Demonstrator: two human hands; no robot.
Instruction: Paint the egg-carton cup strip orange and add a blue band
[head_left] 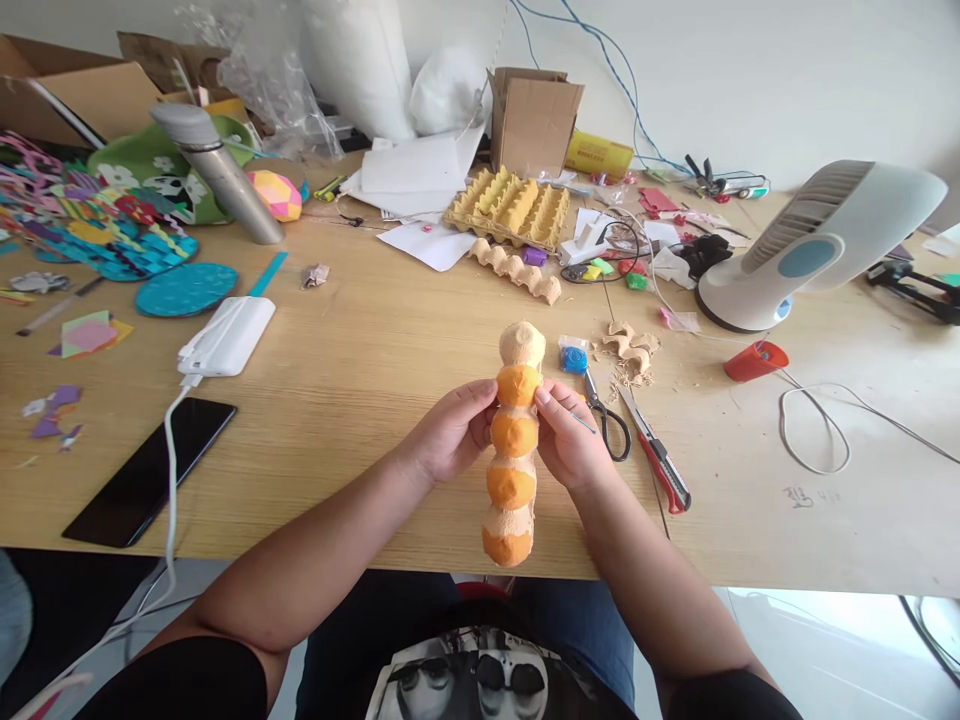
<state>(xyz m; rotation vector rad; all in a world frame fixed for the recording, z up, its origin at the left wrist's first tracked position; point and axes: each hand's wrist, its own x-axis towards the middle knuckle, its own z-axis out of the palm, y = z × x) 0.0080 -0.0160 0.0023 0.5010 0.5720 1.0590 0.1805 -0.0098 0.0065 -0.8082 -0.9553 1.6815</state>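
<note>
1. The fan [817, 245] is parked on the right of the table [360, 380]. Whether it's running can't be told, but if it is, the cardboard scraps [630, 348] nearby could get blown around.
2. The egg-carton strip [513, 470] is held over the table's near edge, between both hands. Four bumps are painted orange and the top one is bare. Only the upper middle is gripped, so the free lower end could probably get bent or torn by a hard squeeze.
3. The left hand [450, 435] is curled narrow on the strip's left side, and the right hand [570, 445] is pinched on its right. Wet paint could be smudged.
4. The utility knife [660, 465] and scissors [607, 422] are left just beside the right wrist, so a nick could be picked up.
5. A thin stick [583, 421] is also tucked in the right fingers, so it could easily be dropped.
</note>
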